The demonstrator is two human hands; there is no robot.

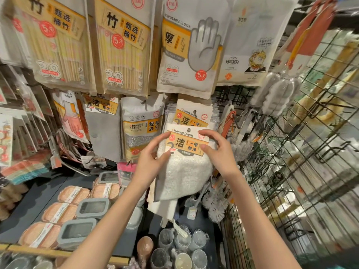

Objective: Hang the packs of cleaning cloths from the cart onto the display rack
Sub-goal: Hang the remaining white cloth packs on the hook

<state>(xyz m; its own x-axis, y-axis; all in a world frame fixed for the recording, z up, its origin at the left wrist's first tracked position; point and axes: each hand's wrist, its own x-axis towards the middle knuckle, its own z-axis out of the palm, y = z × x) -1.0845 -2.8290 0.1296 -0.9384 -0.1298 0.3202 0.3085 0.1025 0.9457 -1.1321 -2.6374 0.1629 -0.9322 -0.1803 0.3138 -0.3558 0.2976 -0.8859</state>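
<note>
The hook that should carry the pack of cleaning towels (185, 150) is hidden behind its card header, and the wire rack (303, 152) on the right blurs out. Both hands hold the pack up between them, in front of the hung packs (192, 113). The left hand (150, 158) pinches the header's left edge, the right hand (217, 150) pinches its right edge; white cloth hangs below their fingers.

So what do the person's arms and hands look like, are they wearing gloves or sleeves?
No gloves and no sleeves in view. The left hand and the right hand are both bare, and both forearms are uncovered right down to the bottom edge of the picture. No watch, ring or bracelet shows. The fingernails look short and unpainted.
</note>
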